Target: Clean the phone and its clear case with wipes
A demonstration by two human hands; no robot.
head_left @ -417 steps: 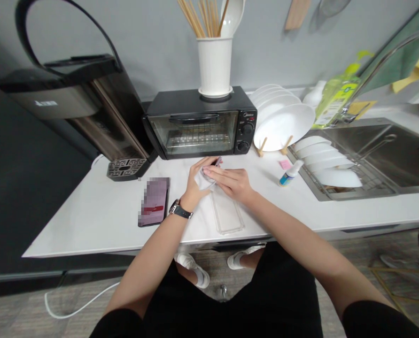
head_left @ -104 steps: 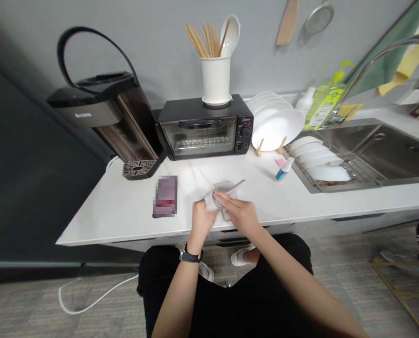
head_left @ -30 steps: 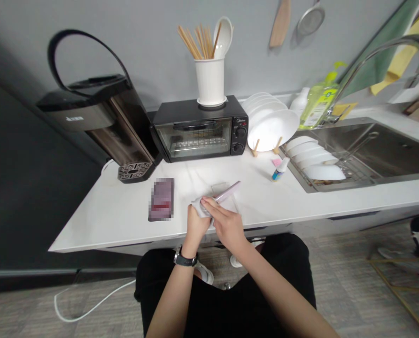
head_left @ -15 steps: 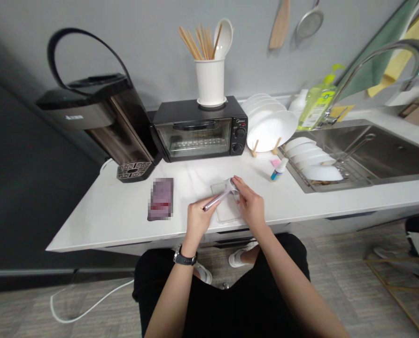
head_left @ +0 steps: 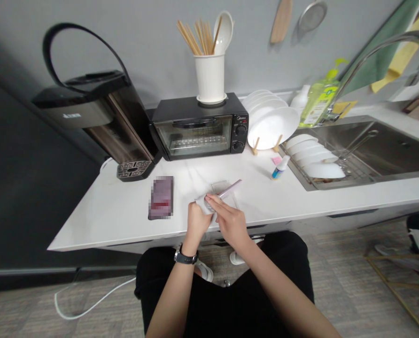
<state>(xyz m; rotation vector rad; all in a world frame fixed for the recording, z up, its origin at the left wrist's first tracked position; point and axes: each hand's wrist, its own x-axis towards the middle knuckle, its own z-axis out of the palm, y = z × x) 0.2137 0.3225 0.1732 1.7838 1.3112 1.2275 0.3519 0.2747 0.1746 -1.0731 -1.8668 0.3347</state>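
Observation:
Above the counter, a thin pale-purple phone [head_left: 230, 188] is tilted almost edge-on, its far end pointing up and right. My left hand [head_left: 197, 220] is closed on its near end. My right hand [head_left: 230, 224] presses a white tissue [head_left: 201, 203] against that same end, close to my left fingers; the fingers partly hide the tissue. Under the hands, a clear phone case [head_left: 235, 202] lies flat on the white counter [head_left: 118, 225], partly covered. Right of the hands stands a small spray bottle [head_left: 280, 168] with a blue label.
A pixelated dark phone-like slab [head_left: 161, 197] lies to the left. Behind are a drinks machine [head_left: 125, 126], a toaster oven [head_left: 198, 134] with a utensil cup [head_left: 209, 77] on top, and racked white plates [head_left: 275, 129]. At right is a sink [head_left: 399, 141] holding bowls [head_left: 324, 170].
My right hand and the tissue have moved left and toward me, from the phone's far end to its near end. The phone's far end now sticks out bare. My left hand stays about where it was.

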